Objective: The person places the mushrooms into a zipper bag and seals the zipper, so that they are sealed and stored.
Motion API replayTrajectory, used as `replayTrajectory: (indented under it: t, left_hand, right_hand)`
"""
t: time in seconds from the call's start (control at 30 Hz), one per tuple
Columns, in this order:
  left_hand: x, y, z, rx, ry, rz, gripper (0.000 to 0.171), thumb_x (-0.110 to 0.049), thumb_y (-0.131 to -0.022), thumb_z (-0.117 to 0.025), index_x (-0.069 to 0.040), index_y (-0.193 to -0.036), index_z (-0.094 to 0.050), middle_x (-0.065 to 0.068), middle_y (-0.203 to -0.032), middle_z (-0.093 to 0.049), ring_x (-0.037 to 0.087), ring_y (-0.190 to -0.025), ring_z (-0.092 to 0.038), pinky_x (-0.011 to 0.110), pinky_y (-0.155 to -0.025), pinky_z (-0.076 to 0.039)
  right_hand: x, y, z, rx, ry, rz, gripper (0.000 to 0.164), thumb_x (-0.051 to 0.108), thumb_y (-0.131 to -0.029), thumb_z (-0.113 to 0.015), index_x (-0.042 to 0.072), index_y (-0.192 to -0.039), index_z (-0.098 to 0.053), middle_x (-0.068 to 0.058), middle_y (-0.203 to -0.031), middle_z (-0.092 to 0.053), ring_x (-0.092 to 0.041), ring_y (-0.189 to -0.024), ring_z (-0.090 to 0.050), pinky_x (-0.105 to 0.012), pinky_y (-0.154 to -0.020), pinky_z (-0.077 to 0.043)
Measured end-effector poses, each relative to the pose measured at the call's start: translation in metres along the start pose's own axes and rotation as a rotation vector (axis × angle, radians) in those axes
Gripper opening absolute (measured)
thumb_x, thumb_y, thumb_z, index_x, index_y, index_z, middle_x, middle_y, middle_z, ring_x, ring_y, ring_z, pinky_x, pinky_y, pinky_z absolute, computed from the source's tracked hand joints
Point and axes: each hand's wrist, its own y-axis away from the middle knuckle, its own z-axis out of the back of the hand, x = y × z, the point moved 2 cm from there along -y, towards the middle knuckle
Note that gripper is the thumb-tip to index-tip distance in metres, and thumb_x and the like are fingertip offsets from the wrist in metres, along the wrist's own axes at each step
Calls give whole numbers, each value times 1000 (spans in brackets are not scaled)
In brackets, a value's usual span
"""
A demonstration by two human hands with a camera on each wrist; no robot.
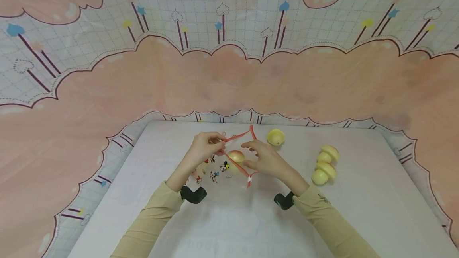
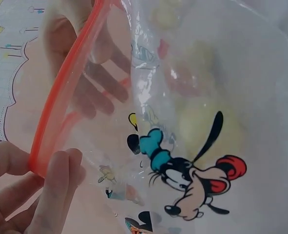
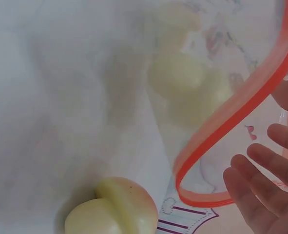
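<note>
A clear plastic zip bag point(image 1: 215, 172) printed with cartoon figures stands with its red-edged mouth point(image 3: 246, 105) spread wide. My left hand point(image 1: 207, 147) pinches the red rim between thumb and fingers at the left corner. My right hand point(image 1: 267, 160) has its fingers extended and spread at the mouth's right side, with nothing gripped; in the right wrist view they show within the red loop. A round yellow fruit with a pink blush point(image 1: 236, 156) shows between the hands, behind the near rim. Through the film in the left wrist view, blurred yellow lumps point(image 2: 209, 126) show.
Beyond my right hand lies a yellow cup-like half shell point(image 1: 275, 137). Farther right on the white table point(image 1: 373, 210) sit pale yellow, pink-tinged rounded pieces point(image 1: 327, 154), some stacked on others. A patterned cloth point(image 1: 251, 83) rises behind the table's back edge.
</note>
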Motion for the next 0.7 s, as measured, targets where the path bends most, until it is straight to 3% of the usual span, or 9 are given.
replayTrajectory:
  t: [0.13,0.3,0.43,0.7]
  left_hand:
    - [1,0,0,0,16,6,23,-10,-90,-61,-1,-109,-69,20,-90,-73,18,-70,-73,39,-67,-59]
    - [2,-2,2,-2,26,16,23,-10,-90,-60,-2,-110,-69,17,-88,-73,17,-70,-73,39,-70,-60]
    - [2,-2,2,0,33,16,24,-9,-90,-60,0,-111,-68,18,-89,-73,18,-70,-73,44,-73,-59]
    - [3,-1,1,4,48,20,25,-10,-90,-61,0,-111,-69,20,-89,-73,22,-72,-73,42,-72,-60]
  right_hand:
    - [1,1,2,-14,30,-3,47,22,-83,-74,9,-126,-60,-9,-124,-63,-30,-112,-62,-41,-89,-54]
    - [4,7,8,-59,55,18,41,24,-83,-74,11,-121,-63,-6,-119,-66,-26,-109,-63,-39,-85,-53]
    - [6,11,13,-74,71,3,39,25,-84,-73,12,-120,-64,-5,-119,-66,-25,-108,-63,-42,-87,-52]
    - [4,20,22,-120,59,-30,39,24,-84,-72,12,-120,-65,-4,-122,-65,-24,-113,-61,-45,-95,-50]
